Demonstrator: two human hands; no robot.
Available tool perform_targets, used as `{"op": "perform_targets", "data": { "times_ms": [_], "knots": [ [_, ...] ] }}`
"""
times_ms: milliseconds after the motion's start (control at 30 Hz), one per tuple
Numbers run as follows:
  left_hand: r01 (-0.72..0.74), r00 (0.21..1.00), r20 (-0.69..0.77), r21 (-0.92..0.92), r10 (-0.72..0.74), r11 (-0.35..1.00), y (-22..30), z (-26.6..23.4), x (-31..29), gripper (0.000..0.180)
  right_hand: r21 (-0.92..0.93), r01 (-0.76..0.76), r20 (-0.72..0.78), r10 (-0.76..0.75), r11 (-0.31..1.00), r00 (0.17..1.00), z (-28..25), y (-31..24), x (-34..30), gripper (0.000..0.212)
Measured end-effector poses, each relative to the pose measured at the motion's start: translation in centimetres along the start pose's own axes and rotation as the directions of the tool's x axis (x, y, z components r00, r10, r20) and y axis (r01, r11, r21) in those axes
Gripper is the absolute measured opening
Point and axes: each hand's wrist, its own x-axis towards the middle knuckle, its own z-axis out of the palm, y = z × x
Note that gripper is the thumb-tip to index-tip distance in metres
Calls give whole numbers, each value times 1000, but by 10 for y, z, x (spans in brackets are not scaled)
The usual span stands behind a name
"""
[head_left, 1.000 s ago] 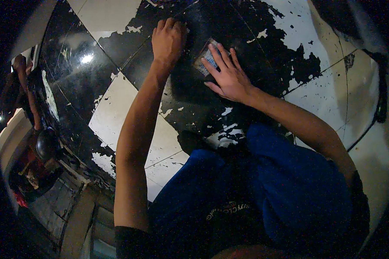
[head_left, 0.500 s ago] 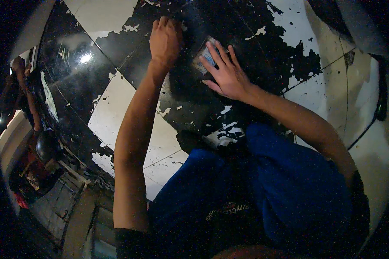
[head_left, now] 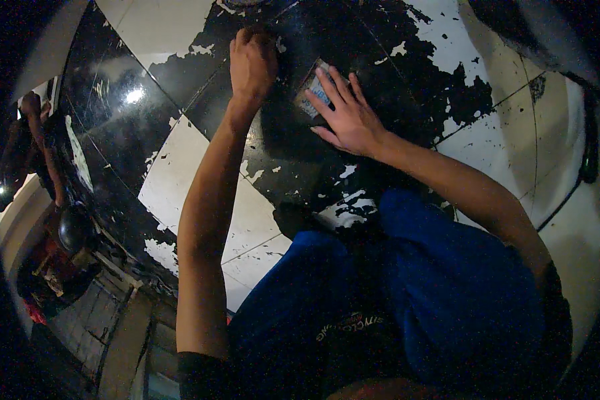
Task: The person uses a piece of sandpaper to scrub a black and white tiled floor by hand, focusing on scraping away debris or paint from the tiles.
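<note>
Both my arms reach over a dark floor [head_left: 293, 140]. My left hand [head_left: 252, 67] is closed at the far middle, knuckles up and fingers curled under. Whatever it may grip is hidden, though a small pale spot shows beside the fingers. To its right, my right hand [head_left: 352, 119] lies with fingers spread, palm down, its fingertips over a small flat rectangular piece [head_left: 309, 105]. This piece looks like a card or packet, pale with blue print and a brownish edge. Part of it is hidden under the fingers.
Patchy black covers pale floor tiles [head_left: 187, 173]. My knees in blue trousers [head_left: 460, 280] are close below. At the far left stand a dark rounded object [head_left: 73, 228] and a person's arm [head_left: 43, 143]. The rim of a greyish round object [head_left: 245, 3] shows at the top edge.
My left hand has shifted very slightly left. The right hand stays almost in place on the flat piece, whose blue print shows more clearly. A round rim has come into view at the top.
</note>
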Motion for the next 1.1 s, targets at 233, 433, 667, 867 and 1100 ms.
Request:
{"op": "perform_targets", "data": {
  "times_ms": [233, 433, 667, 867, 1100],
  "knots": [
    [79, 994, 81, -64, -74, 995, -10, 7, 0, 20, 5, -2, -2, 2, 1000, 1000, 2, 1, -1, 69],
    [112, 990, 98, -104, -102, 988, -19, 9, 0, 21, 0, -1, -7, 1, 1000, 1000, 2, 0, -1, 70],
    [141, 986, 107, -118, -128, 983, -27, 12, -3, 23, 31, -6, 10, 6, 999, 1000, -1, -3, 2, 71],
    [158, 986, 80, -143, -147, 977, -17, 11, 1, 22, 17, -11, 3, 11, 1000, 1000, 4, 3, -1, 71],
    [202, 978, -25, -130, -207, 971, -28, 9, 2, 19, 15, -10, 18, 10, 1000, 1000, 2, -2, 1, 71]
  ]
}}
